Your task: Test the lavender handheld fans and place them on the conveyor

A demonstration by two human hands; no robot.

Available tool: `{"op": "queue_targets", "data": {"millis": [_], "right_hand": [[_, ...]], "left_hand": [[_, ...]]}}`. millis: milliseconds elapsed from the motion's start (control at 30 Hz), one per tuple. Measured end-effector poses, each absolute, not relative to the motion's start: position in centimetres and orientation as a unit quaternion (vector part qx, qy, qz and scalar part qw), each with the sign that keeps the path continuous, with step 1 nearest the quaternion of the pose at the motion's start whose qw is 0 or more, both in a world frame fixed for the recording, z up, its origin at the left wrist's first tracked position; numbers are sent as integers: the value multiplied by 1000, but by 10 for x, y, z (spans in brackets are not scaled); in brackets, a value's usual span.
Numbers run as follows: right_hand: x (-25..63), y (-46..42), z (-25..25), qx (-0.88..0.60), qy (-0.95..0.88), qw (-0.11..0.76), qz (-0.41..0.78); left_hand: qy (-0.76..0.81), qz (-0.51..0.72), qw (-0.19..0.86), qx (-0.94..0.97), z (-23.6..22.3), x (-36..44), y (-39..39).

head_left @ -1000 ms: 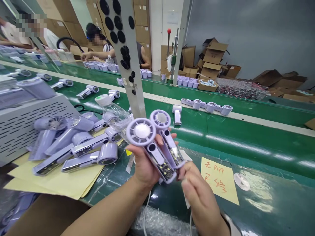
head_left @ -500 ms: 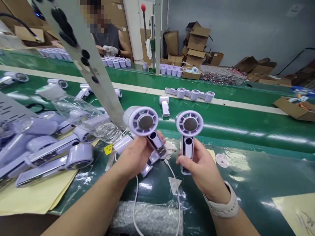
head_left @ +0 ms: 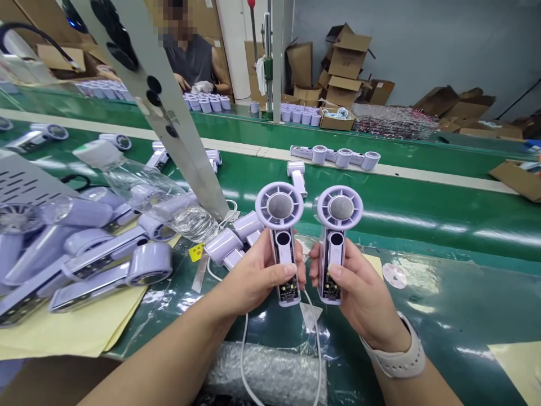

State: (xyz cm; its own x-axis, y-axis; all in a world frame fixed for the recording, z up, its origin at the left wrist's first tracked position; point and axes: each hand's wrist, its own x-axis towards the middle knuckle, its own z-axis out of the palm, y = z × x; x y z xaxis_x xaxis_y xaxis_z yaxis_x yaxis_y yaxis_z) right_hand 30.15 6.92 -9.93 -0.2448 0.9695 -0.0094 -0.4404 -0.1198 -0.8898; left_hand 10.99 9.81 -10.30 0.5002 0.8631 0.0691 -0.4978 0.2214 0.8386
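Two thumbs press on two purple fans: the left hand [head_left: 257, 273] grips the left fan [head_left: 280, 242], and the right hand [head_left: 359, 287] grips the right fan [head_left: 338, 242]. Both round heads point to twelve o'clock. A fan pile [head_left: 88, 242] lies at nine o'clock.

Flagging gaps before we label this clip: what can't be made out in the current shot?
All head view:
- Backs of the left fan and right fan: turned away.
- Some fingers of the left hand and right hand: hidden behind those fans.
- White cable: cut off by bottom edge.
- Belt fan: partly behind grey post.
- Yellow sheet: cut off by right edge.
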Motion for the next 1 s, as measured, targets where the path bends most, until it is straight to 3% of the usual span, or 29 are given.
{"op": "queue_targets", "data": {"millis": [700,1000], "right_hand": [[298,69,-102,-382,-355,558,645],[297,72,-105,-378,-406,535,638]], "left_hand": [[252,478,759,364,-107,111,104],[262,429,742,444,-115,110,107]]}}
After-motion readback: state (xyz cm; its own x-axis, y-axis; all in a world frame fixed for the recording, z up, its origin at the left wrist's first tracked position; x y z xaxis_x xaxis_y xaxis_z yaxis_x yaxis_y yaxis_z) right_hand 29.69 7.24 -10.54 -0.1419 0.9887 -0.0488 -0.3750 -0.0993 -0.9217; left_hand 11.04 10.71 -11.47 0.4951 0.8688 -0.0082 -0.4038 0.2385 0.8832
